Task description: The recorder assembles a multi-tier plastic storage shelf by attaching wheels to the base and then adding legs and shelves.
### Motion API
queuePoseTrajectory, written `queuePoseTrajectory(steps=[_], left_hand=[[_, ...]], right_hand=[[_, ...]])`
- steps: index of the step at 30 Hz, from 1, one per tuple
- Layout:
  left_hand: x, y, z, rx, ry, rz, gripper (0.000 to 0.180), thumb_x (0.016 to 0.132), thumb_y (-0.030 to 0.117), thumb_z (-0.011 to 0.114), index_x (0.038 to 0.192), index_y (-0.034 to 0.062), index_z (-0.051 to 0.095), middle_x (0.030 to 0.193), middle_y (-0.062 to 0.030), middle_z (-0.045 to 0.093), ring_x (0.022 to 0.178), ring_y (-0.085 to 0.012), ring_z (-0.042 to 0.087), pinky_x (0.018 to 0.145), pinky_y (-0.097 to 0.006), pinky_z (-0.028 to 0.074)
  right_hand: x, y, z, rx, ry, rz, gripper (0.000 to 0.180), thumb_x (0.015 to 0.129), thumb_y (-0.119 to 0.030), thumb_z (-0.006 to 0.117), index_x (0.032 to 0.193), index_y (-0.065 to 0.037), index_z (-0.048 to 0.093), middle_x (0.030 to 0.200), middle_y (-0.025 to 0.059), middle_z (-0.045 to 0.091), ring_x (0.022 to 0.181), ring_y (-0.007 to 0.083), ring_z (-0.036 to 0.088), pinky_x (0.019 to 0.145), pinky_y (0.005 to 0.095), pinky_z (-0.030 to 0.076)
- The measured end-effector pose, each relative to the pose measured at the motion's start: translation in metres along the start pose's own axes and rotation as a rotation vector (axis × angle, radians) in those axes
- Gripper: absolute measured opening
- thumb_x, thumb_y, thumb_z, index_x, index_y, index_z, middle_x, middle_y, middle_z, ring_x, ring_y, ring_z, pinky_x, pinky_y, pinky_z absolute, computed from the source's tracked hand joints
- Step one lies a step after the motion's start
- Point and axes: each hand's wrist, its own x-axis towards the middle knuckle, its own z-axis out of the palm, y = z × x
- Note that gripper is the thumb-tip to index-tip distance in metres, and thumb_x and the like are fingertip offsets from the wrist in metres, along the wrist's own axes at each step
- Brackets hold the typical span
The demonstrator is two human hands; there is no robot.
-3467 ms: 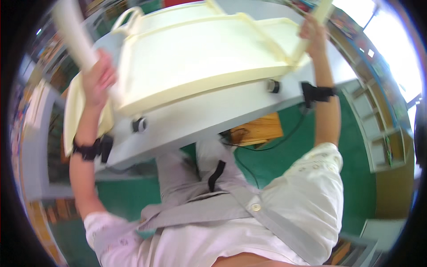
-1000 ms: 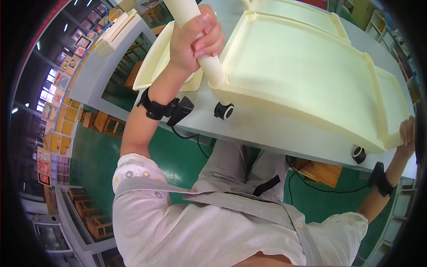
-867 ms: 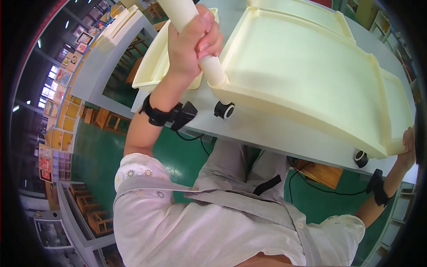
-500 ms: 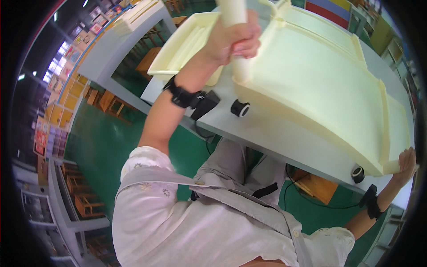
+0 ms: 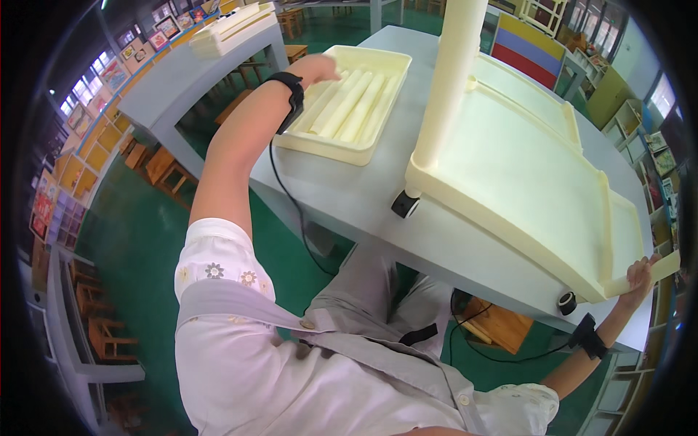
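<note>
A cream plastic shelf frame [image 5: 523, 167] with small black wheels lies on the grey table. A thick cream post [image 5: 451, 80] stands up from its left corner, with no hand on it. My left hand [image 5: 318, 69] is over the rim of a cream tray [image 5: 367, 154], its fingers loosely apart and slightly blurred, holding nothing that I can see. Several cream tubes [image 5: 352, 105] lie in that tray. At the frame's right corner, my right hand [image 5: 640, 278] is closed round another cream post [image 5: 665, 267].
Black casters [image 5: 405, 205] show beneath the frame's near edge. A cable [image 5: 291, 196] hangs from my left wrist band past the table edge. Another grey table [image 5: 163, 94] stands at the left, with wooden stools by it. A wooden stool [image 5: 502, 327] is under my table.
My left hand has let go of the left post and moved left to the tray. The post stays upright in the corner. My right hand keeps its hold; the view has shifted slightly.
</note>
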Motion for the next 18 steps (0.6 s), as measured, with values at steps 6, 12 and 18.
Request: queuePoseTrajectory(steps=[6, 12, 18], left_hand=[[0.013, 0.039, 0.032, -0.529, -0.157, -0.072, 0.068, 0.065, 0.053, 0.064, 0.095, -0.0062, 0.053, 0.084, -0.0147, 0.057, 0.063, -0.0218, 0.054, 0.056, -0.033, 0.045], [0.026, 0.052, 0.027, -0.379, -0.164, -0.088, 0.065, 0.063, 0.05, 0.066, 0.097, -0.0041, 0.056, 0.083, -0.0138, 0.059, 0.065, -0.0247, 0.056, 0.059, -0.034, 0.046], [0.016, 0.06, 0.028, -0.229, -0.19, -0.175, 0.057, 0.062, 0.044, 0.065, 0.101, 0.003, 0.06, 0.103, -0.0151, 0.058, 0.085, -0.0301, 0.057, 0.076, -0.036, 0.044]], right_hand=[[-0.005, -0.007, 0.019, 0.015, 0.075, -0.007, 0.016, 0.083, -0.004, 0.05, 0.092, -0.007, 0.037, 0.055, -0.0011, 0.03, 0.039, 0.0052, 0.027, 0.036, 0.0166, 0.026], [-0.005, -0.006, 0.02, 0.067, 0.053, -0.01, 0.018, 0.083, -0.004, 0.05, 0.094, -0.006, 0.036, 0.056, -0.0009, 0.032, 0.039, 0.0049, 0.028, 0.037, 0.0171, 0.027], [-0.007, -0.003, 0.019, 0.118, 0.013, -0.017, 0.02, 0.084, -0.005, 0.05, 0.098, -0.006, 0.036, 0.056, -0.0016, 0.03, 0.04, 0.0038, 0.028, 0.037, 0.0173, 0.027]])
